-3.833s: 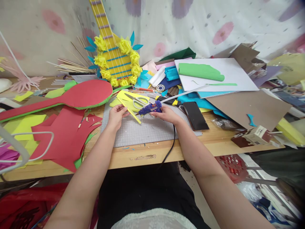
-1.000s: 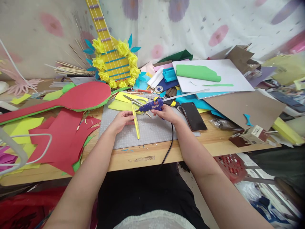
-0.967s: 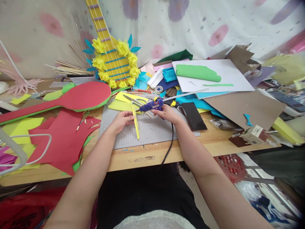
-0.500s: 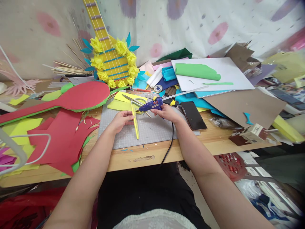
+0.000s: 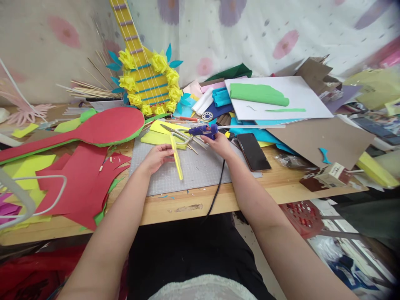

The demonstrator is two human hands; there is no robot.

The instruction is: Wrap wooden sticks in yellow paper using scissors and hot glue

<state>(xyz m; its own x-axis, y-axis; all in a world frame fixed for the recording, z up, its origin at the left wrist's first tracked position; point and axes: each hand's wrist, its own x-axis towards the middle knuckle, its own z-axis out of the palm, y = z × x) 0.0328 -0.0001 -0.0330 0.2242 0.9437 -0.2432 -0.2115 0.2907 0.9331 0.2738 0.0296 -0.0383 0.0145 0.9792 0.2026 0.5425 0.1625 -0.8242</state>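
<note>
My left hand [image 5: 160, 157] pinches a narrow yellow paper strip [image 5: 178, 163] by its side, tilted above the grey cutting mat [image 5: 203, 168]. In my right hand [image 5: 216, 143] is a blue hot glue gun [image 5: 203, 131], its nozzle pointing left and a long glue stick [image 5: 254, 126] sticking out of its back. The gun's black cord [image 5: 217, 191] hangs over the table edge. Just beyond the strip, scissors [image 5: 178, 134] lie on yellow paper pieces [image 5: 158, 138]. The nozzle is apart from the strip, close to the scissors' handles.
A black phone [image 5: 253, 152] lies right of the mat. At left are a red spoon-shaped cutout [image 5: 109, 127] and red paper scraps [image 5: 78, 179]. A yellow paper guitar with flowers [image 5: 150, 85] stands behind. A white board [image 5: 281, 93] bears a green crepe roll [image 5: 259, 94].
The glue gun has moved up and away from the yellow strip, and its stick has swung closer to level. My left hand and the strip have shifted only slightly.
</note>
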